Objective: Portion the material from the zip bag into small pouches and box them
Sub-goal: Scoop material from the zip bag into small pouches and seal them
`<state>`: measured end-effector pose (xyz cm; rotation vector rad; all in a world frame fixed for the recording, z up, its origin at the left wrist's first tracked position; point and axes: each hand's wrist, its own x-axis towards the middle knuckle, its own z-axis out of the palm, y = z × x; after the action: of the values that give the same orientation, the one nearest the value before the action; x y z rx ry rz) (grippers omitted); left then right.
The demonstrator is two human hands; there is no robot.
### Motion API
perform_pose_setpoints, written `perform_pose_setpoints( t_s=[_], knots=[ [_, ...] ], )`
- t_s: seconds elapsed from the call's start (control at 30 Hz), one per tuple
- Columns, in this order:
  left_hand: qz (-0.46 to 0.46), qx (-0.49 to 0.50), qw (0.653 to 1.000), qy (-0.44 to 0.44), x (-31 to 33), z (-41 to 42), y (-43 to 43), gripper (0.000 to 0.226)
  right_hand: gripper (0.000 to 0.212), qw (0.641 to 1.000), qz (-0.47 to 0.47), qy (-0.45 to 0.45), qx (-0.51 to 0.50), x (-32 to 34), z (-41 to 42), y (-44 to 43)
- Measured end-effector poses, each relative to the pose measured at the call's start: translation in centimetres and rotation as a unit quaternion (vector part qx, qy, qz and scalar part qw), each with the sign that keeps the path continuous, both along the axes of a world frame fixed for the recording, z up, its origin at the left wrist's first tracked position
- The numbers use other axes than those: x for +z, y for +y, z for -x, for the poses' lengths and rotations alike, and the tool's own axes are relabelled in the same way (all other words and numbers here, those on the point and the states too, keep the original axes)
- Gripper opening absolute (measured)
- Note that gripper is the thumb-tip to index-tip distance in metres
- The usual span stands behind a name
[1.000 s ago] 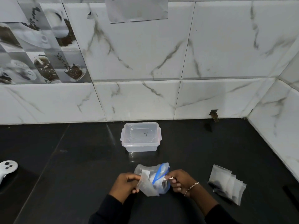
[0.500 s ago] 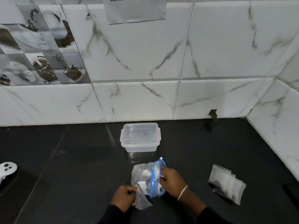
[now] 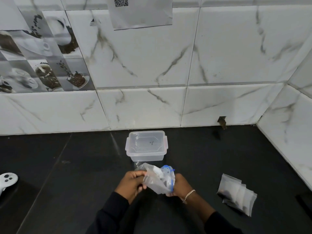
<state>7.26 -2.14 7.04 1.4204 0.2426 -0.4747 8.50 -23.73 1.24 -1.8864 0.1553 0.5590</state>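
Both my hands hold plastic above the black counter, near its front. My right hand [image 3: 179, 185] grips the clear zip bag [image 3: 167, 176] with the blue zip strip; white material shows inside it. My left hand [image 3: 132, 185] pinches a small clear pouch [image 3: 152, 183] that lies against the zip bag's left side. Behind them stands a clear plastic box [image 3: 146, 146] with its lid on and red-edged clips. A fanned pile of several small pouches [image 3: 237, 194] lies flat to the right.
The black counter [image 3: 67, 174] meets a white marbled tile wall [image 3: 152, 107] behind and on the right. A white handheld controller [image 3: 6, 180] lies at the far left edge. A dark object [image 3: 305, 200] pokes in at the right edge.
Both hands have come back together and lifted slightly. The small pouch, held low and to the left half a second ago, now rests against the zip bag. The camera tilted upward.
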Motion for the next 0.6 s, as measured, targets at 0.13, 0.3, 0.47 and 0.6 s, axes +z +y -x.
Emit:
perform_pose_setpoints(
  t_s=[0.13,0.3,0.47,0.6],
  knots=[
    [0.038,0.065,0.996,0.050,-0.5,-0.5,2.0,0.029,0.029,0.995,0.080,-0.059,-0.032,1.0,-0.3,-0.9],
    [-0.044,0.090,0.993,0.069,-1.6,0.6,4.3,0.035,0.025,0.986,0.126,-0.089,-0.056,3.5,-0.4,-2.5],
    [0.010,0.053,0.991,0.125,-3.4,2.6,4.5,0.027,0.027,0.982,0.124,-0.123,-0.076,4.0,1.3,-1.7],
    [0.039,-0.040,0.989,0.139,-4.4,4.7,2.9,0.027,0.025,0.981,0.096,-0.140,-0.093,3.5,3.0,-0.5]
  ],
)
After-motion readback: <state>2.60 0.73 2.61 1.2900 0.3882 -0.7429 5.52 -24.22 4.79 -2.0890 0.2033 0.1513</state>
